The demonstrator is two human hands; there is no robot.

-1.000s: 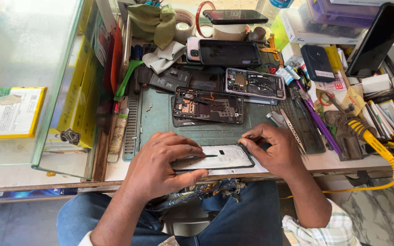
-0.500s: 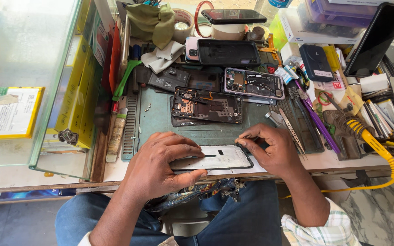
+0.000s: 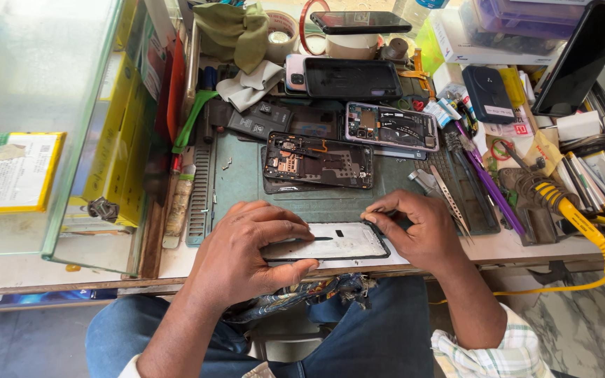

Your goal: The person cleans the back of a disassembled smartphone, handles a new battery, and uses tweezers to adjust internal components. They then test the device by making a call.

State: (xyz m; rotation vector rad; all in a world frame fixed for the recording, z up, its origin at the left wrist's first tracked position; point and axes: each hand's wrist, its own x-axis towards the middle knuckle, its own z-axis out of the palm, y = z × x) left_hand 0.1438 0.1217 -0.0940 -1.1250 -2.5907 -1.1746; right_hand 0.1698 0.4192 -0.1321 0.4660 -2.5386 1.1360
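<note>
A flat phone screen panel point(image 3: 337, 242), pale grey with a dark rim, lies at the front edge of the green work mat point(image 3: 246, 182). My left hand point(image 3: 243, 252) presses down on its left half, fingers spread over the top. My right hand point(image 3: 414, 227) pinches the panel's upper right corner with thumb and fingertips. Just behind the panel lies an opened phone body point(image 3: 318, 161) with its circuit board showing.
Another opened phone point(image 3: 391, 127) and a dark phone point(image 3: 353, 78) lie farther back. Tweezers point(image 3: 449, 192), purple tools point(image 3: 488, 183) and a yellow coiled cable point(image 3: 582, 227) crowd the right. A glass case point(image 3: 43, 112) stands at left.
My right hand has slid slightly left along the panel's upper right corner. My left hand stays pressed on the panel.
</note>
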